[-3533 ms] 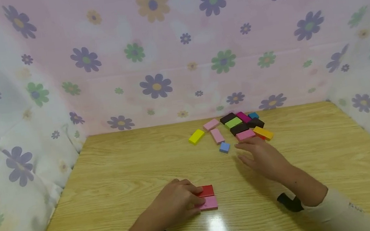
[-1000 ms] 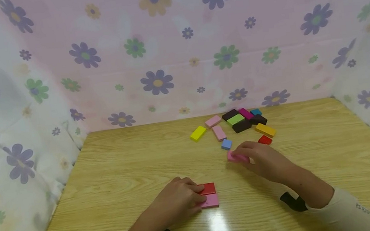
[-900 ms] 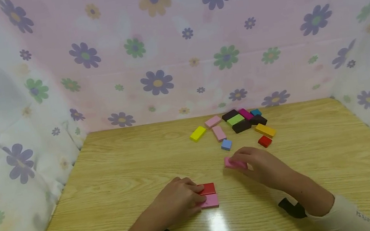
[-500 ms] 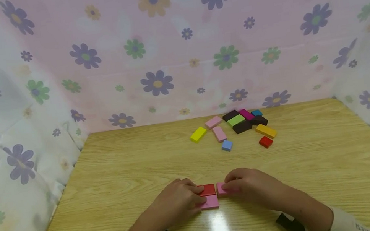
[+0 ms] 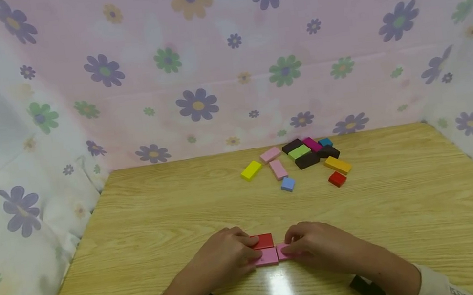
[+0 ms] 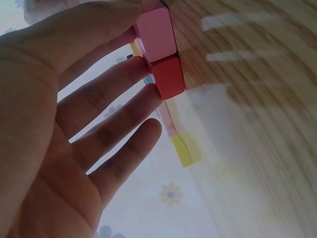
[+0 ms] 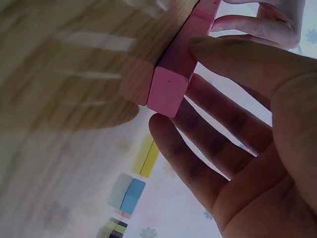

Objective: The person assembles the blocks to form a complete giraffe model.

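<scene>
My left hand holds a pair of flat blocks side by side on the wooden table, a red block behind a pink block. In the left wrist view its thumb lies at the pink block and fingertips reach the red block. My right hand pinches a second pink block between thumb and fingers. That block lies end to end with the left pink one, just right of it, and is partly covered by the fingers in the head view.
Behind the hands lie several loose blocks: yellow, light blue, red, orange, light green, plus black, light pink, magenta and teal ones. Flowered cloth encloses the table's back and sides.
The right hand has taken a pink block from the far pile and brought it toward me and left, up to the left pink block's end. The left hand has stayed on its blocks.
</scene>
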A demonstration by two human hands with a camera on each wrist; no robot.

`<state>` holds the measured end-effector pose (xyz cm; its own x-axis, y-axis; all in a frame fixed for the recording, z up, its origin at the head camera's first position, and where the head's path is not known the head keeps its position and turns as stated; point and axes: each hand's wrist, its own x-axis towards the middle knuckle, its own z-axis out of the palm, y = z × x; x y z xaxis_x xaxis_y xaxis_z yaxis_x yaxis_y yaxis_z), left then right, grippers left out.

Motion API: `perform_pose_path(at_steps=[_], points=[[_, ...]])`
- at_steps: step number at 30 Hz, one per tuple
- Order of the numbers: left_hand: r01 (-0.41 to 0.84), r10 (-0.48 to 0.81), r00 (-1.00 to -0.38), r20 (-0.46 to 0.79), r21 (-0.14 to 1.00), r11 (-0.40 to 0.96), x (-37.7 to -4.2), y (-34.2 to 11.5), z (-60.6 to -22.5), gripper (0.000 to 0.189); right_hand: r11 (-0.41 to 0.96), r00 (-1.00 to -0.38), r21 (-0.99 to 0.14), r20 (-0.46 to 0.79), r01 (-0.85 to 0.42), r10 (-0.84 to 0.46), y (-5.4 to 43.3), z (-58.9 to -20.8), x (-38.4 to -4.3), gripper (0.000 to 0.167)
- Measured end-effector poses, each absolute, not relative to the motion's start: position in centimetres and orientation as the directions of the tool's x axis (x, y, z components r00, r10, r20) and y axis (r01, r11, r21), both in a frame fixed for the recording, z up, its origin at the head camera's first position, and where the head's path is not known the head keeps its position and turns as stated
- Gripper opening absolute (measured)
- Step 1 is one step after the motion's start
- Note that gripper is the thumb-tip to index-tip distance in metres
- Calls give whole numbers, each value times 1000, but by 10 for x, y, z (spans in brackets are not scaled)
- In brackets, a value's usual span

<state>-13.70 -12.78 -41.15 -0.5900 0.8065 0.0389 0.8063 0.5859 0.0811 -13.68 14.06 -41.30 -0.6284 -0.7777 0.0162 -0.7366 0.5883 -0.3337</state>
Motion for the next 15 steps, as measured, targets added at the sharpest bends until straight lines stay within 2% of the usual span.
perform_pose_path(at_steps=[15], points=[[804, 804, -594, 40, 56, 591, -137, -128, -410, 24, 579, -613, -293, 30, -761, -789, 139, -413, -136, 27]])
